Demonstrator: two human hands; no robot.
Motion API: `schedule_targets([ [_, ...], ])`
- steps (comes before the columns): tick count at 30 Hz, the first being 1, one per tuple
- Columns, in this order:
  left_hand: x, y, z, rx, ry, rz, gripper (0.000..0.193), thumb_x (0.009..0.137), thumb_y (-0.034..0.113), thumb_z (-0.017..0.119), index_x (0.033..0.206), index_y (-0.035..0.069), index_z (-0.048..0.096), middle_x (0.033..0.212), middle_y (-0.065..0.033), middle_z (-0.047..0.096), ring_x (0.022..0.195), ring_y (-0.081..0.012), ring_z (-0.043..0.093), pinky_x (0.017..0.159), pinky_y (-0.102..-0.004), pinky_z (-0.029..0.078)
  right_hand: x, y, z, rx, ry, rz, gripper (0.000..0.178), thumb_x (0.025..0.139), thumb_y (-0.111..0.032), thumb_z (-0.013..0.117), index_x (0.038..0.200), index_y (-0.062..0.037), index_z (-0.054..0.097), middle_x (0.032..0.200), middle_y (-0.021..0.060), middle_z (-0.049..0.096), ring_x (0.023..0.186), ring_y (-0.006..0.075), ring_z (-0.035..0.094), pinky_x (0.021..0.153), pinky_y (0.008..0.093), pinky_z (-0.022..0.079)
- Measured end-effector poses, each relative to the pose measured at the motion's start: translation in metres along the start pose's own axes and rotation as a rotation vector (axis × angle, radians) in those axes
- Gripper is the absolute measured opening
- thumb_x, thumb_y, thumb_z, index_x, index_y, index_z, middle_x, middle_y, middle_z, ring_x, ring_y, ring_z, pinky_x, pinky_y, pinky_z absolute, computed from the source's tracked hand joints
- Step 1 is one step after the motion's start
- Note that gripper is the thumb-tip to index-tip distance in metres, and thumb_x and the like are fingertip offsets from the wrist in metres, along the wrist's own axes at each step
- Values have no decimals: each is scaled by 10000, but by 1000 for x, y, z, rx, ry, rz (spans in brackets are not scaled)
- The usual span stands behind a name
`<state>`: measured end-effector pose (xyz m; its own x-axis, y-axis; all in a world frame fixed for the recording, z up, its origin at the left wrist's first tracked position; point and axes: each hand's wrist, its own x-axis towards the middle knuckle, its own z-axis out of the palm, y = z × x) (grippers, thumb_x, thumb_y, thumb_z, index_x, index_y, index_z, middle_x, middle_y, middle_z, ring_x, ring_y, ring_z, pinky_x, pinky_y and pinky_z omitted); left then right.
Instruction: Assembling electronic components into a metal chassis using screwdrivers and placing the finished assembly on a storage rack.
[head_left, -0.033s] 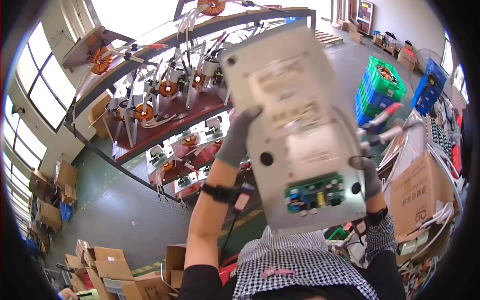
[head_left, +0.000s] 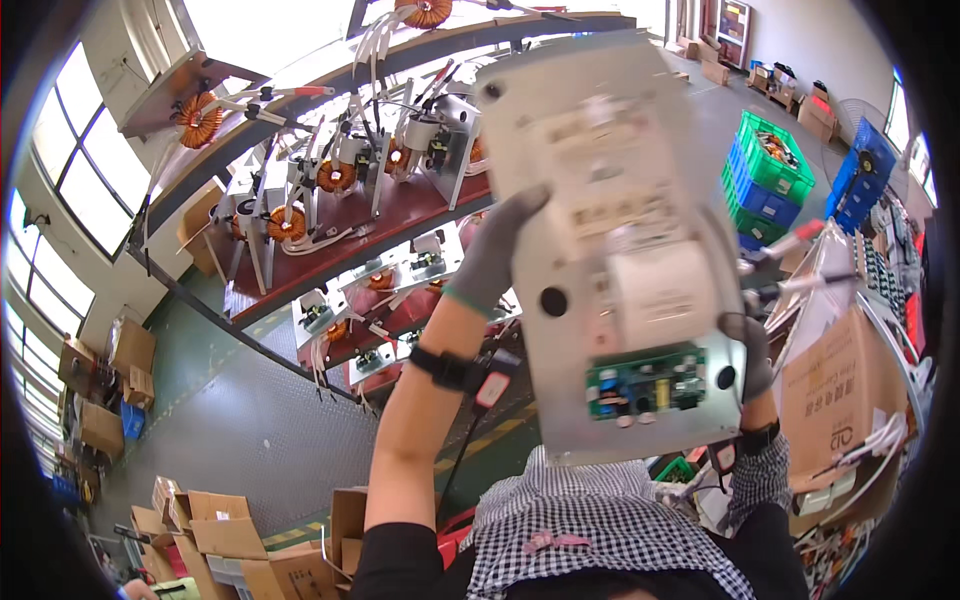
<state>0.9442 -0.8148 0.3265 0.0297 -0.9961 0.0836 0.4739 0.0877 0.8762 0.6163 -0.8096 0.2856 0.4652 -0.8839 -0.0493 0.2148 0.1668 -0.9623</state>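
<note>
A metal mounting plate [head_left: 560,400] is held up tilted in front of my chest, smeared by motion toward its far end. On it sit a green circuit board [head_left: 648,385] near the lower edge and a pale cylindrical part [head_left: 665,293] above that. My left hand [head_left: 505,240], in a grey glove, grips the plate's left edge with the thumb over its face. At the lower right edge, my gloved right hand [head_left: 748,350] closes round the rim. White cables with a red sleeve [head_left: 800,235] stick out past the plate's right side.
A rack [head_left: 400,215] ahead on the left carries several similar assemblies with copper coils. Stacked green and blue crates [head_left: 765,175] stand at the far right. An upright cardboard box [head_left: 835,375] is close on my right; open cartons [head_left: 225,525] lie at the lower left.
Both hands have shifted the plate slightly to the right. My grip on it stays the same.
</note>
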Motion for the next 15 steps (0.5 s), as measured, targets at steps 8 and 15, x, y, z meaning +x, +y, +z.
schedule_targets([
  [8,84,-39,108,214,-319,146,538,816,193,657,1252,4,403,1100,-88,565,955,-139,570,821,-281,486,-29,50,-138,-88,560,-529,408,882,-294,498,1155,8,527,1022,102,596,891,190,581,755,305,485],
  [15,148,-48,137,129,-298,90,459,794,118,659,1191,26,446,995,-33,552,792,-67,531,674,-221,470,-1,22,-161,-57,539,-689,381,923,-308,470,1137,0,533,994,103,604,865,202,598,725,325,500],
])
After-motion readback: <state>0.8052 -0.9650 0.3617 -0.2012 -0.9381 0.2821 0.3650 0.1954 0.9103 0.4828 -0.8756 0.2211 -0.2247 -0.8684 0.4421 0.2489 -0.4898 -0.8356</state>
